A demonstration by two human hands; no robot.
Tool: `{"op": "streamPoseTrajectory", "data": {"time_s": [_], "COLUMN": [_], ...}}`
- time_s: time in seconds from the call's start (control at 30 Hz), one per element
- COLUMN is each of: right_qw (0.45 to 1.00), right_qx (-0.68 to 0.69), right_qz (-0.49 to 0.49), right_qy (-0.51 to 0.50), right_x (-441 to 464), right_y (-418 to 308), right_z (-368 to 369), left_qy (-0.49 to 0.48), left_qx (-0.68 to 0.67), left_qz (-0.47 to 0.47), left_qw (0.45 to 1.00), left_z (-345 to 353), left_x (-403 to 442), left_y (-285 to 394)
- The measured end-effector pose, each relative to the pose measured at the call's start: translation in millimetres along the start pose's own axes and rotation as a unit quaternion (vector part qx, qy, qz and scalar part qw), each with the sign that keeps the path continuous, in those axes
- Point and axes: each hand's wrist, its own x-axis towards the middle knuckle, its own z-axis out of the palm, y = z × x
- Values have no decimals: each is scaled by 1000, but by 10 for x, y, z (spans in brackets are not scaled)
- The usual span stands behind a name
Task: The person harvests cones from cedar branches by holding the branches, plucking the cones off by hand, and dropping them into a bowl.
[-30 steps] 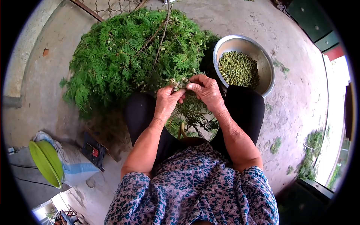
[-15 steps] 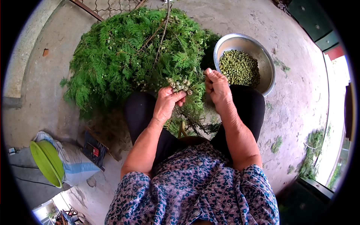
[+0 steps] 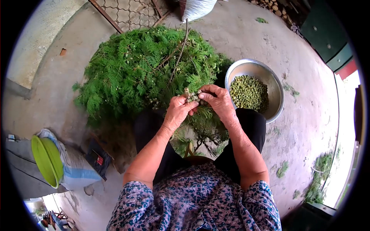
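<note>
Bends both arms, angling the left forearm (image 3: 151, 152) and right forearm (image 3: 246, 152) forward and inward. Pinches with the left hand (image 3: 178, 111), fingers curled beneath the thumb. Holds the right hand (image 3: 219, 101) close beside it, with bent index finger and thumb directed toward the left fingertips. Shows both backs of hands upward.

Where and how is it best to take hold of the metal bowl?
Probably by the rim of the bowl, from the right and above, thumb inside: the inner wall is bare there, while the green pieces lie leftward, nearer the branches. A second hand on the far rim would steady it.
</note>
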Motion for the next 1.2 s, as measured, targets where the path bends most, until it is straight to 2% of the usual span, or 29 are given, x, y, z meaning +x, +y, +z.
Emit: {"op": "streamPoseTrajectory", "data": {"time_s": [0.13, 0.2, 0.23, 0.27, 0.33, 0.5, 0.57, 0.6, 0.67, 0.87, 0.93, 1.0, 1.07, 1.13, 1.17, 1.2], "right_qw": [999, 996, 971, 972, 918, 923, 939, 906, 873, 893, 910, 941, 947, 994, 999, 999], "right_qx": [-42, 51, 200, 194, 356, 317, 172, 345, 462, 448, 398, 327, 313, 104, 40, 39], "right_qz": [6, 26, 112, 107, 159, 185, 207, 129, 70, 33, 101, 81, 68, 33, 2, 5], "right_qy": [33, 70, 76, 75, 69, 114, 216, 207, 141, 30, 49, 22, 36, 18, 9, 11], "right_x": [155, 293, 371, 460, 656, 1027, 1194, 1363, 1559, 1615, 1540, 1482, 1456, 1441, 1443, 1451], "right_y": [-102, -159, -263, -294, -359, -470, -522, -271, -78, -207, -245, -153, -124, -172, -170, -127], "right_z": [38, 100, 150, 189, 255, 372, 348, 176, -132, -206, -178, -181, -192, -230, -227, -222], "left_qy": [10, 34, 43, 52, 57, 91, 78, 78, 71, 72, 50, 33, 21, 9, 7, 5], "left_qx": [-27, -77, -83, -89, -104, -139, -156, -155, -160, -107, -86, -70, -43, -53, -45, -36], "left_qz": [22, 35, 48, 61, 70, 101, 101, 99, 101, 20, 13, 6, -13, -17, -20, -24], "left_qw": [999, 996, 994, 993, 990, 981, 980, 980, 979, 992, 995, 997, 999, 998, 999, 999], "left_z": [-54, -113, -146, -178, -275, -426, -473, -496, -549, -491, -445, -413, -373, -341, -325, -308], "left_x": [144, 284, 351, 414, 549, 855, 947, 975, 1051, 1314, 1351, 1374, 1361, 1361, 1361, 1362], "left_y": [129, 179, 221, 279, 350, 481, 519, 522, 486, 352, 323, 320, 360, 343, 325, 304]}}
